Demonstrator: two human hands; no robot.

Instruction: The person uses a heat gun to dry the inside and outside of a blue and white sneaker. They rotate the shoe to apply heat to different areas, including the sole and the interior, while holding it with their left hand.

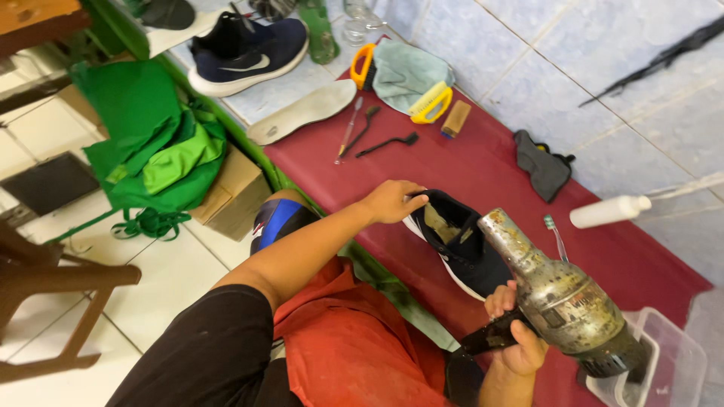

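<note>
A black shoe (460, 249) w/ white sole is lying on the dark red cloth (483, 166) covering the desk, just in front of the person. It is held at the heel collar by the left hand (392, 202), fingers closed over the rim, opening pulled wide. A worn, rust-spotted metal heat gun (562, 298) is gripped by its black handle in the right hand (516, 332), fingers wrapped fully round, nozzle aimed into the shoe's mouth.

Shoe is judged light & soft in the knit upper, stiffer at the sole; best taken by the collar or sole edge. Heat gun looks heavy & rigid, metal barrel prob. hot, so the handle is the only safe hold.

Further along the cloth: a grey insole (305, 111), thin brushes (385, 143), a yellow-handled brush (431, 102), a teal rag (407, 71), a toothbrush (556, 235), a white bottle (607, 211). A clear plastic tub (671, 354) sits at the near corner. A navy sneaker (245, 53) is set on the pale blue tiled surface beyond. White floor tiles, green bags (154, 143) & a cardboard box (234, 192) are seen to the left.
</note>
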